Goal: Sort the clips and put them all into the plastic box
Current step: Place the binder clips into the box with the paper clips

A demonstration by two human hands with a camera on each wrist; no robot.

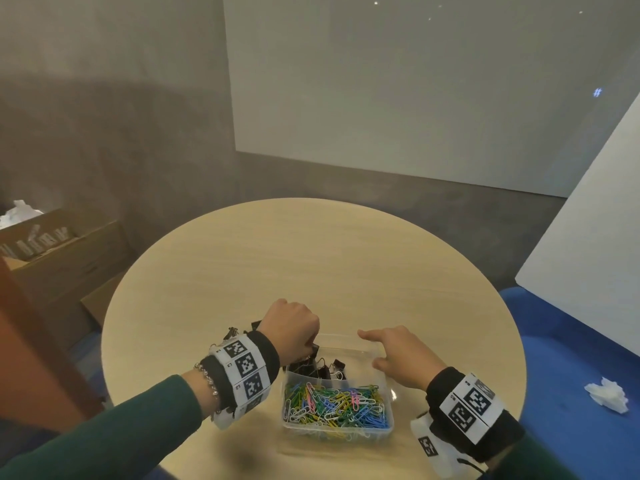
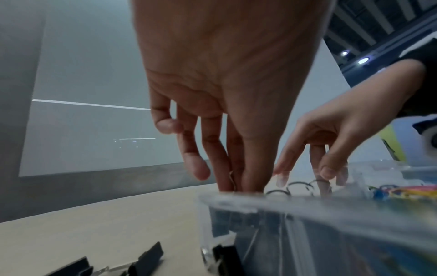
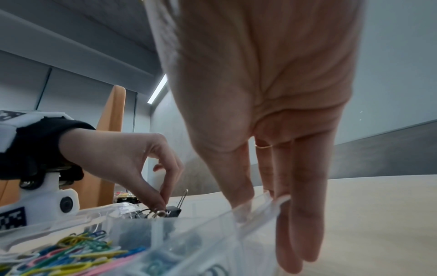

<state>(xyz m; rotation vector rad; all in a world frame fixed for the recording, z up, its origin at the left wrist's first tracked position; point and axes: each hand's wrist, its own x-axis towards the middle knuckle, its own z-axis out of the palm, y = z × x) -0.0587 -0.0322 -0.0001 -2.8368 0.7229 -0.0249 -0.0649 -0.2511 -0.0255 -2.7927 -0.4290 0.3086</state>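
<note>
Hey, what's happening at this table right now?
A person is sorting clips into a clear plastic box on a round table. The left hand pinches a black binder clip over the far compartment, where other binder clips already lie. The right hand steadies the box's far right edge. Colored paper clips fill the near compartment. A few loose binder clips are left on the table beside the box.

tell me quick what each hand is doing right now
Left hand: pinching a black binder clip over the plastic box.
Right hand: gripping the box's far right rim, thumb inside, fingers outside.
</note>
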